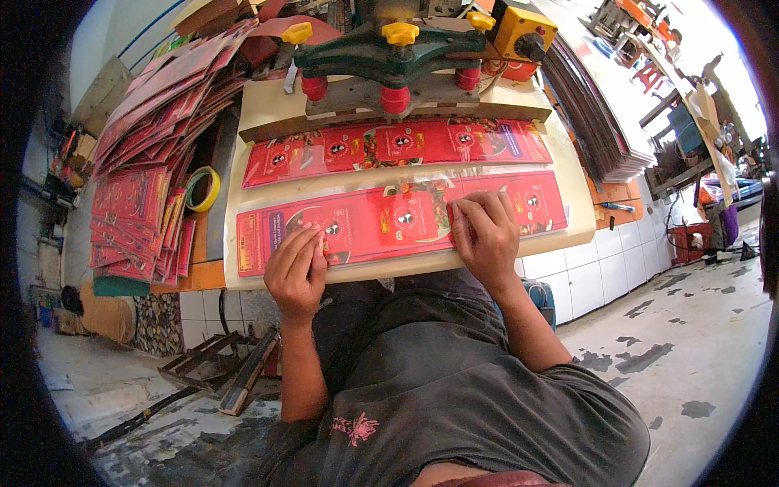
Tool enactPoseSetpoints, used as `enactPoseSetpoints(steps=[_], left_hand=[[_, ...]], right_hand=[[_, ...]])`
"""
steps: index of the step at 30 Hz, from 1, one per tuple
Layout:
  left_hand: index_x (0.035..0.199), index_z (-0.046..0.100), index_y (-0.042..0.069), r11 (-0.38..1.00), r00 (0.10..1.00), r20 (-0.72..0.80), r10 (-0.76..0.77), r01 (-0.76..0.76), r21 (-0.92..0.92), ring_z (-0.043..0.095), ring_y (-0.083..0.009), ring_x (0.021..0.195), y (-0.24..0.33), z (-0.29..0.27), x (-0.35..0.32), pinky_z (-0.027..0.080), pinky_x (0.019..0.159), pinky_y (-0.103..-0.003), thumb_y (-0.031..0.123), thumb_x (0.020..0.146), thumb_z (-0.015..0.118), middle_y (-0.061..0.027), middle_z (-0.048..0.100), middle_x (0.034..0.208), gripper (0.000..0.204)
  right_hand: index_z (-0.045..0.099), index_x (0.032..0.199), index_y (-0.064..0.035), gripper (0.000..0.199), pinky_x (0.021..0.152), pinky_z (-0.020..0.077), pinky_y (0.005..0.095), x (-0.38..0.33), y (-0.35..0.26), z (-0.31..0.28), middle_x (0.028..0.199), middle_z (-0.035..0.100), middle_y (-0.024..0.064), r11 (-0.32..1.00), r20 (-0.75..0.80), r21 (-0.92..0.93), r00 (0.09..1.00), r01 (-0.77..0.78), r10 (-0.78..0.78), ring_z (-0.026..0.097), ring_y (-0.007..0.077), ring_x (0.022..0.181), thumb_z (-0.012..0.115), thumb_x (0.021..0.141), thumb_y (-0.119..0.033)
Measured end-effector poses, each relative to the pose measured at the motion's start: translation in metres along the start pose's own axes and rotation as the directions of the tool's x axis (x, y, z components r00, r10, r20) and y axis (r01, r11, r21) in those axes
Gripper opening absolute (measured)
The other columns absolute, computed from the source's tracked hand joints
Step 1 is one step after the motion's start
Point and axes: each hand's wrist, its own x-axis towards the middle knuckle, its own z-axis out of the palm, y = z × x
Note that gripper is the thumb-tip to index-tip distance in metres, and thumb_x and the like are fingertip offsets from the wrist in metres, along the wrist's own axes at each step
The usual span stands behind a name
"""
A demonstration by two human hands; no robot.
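Note:
A long red printed strip [365,223] lies crosswise on a cream board [422,265], close in front of me. My left hand [295,266] is over its left part, fingers bent and pressed together in a pinch. Above its right part, my right hand [489,231] has thumb and fingers closed together, with a small dark red bit at the tips. Whatever either hand pinches is mostly hidden. Beyond it, a second red printed strip [341,148] lies parallel on the same board, along a raised brown edge.
A dark green press [389,57] with yellow knobs stands behind the board, a yellow control box [523,34] beside it. Left are piled red printed sheets [162,122], smaller cut red pieces [130,211] and a yellow tape roll [203,189]. A tall board stack [596,122] stands right.

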Motion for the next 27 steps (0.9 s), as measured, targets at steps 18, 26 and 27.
enactPoseSetpoints(steps=[18,26,27], left_hand=[[0.102,0.076,-0.004,1.000,1.000,-0.018,0.022,-0.022,0.005,0.073,-0.0301,0.106,-0.0010,0.0004,0.0012,0.056,0.096,-0.041,0.001,0.092,0.067,-0.0140,0.076,0.107,0.014],[0.102,0.076,-0.003,1.000,1.000,-0.012,0.020,-0.020,0.004,0.072,-0.0303,0.107,-0.0024,0.0014,-0.0003,0.057,0.096,-0.042,0.000,0.092,0.067,-0.0138,0.076,0.107,0.014],[0.102,0.076,-0.003,1.000,1.000,-0.009,0.021,-0.021,-0.001,0.072,-0.0303,0.107,-0.0025,0.0008,-0.0006,0.057,0.096,-0.042,0.000,0.092,0.067,-0.0138,0.076,0.107,0.014]], right_hand=[[0.071,0.089,-0.0032,0.008,0.072,0.0506,0.0401,0.0000,0.0007,0.0009,0.089,0.064,0.0091,1.000,-0.017,0.005,1.000,0.001,-0.001,0.062,0.0284,0.082,0.075,0.083,-0.006],[0.071,0.089,-0.0036,0.008,0.073,0.0510,0.0406,0.0006,-0.0005,0.0003,0.089,0.064,0.0092,1.000,-0.007,0.018,1.000,-0.005,0.005,0.062,0.0289,0.083,0.075,0.083,-0.006],[0.071,0.089,-0.0037,0.008,0.073,0.0509,0.0406,0.0008,-0.0008,0.0000,0.089,0.064,0.0091,1.000,-0.004,0.011,1.000,-0.005,0.005,0.062,0.0289,0.083,0.075,0.083,-0.006]])
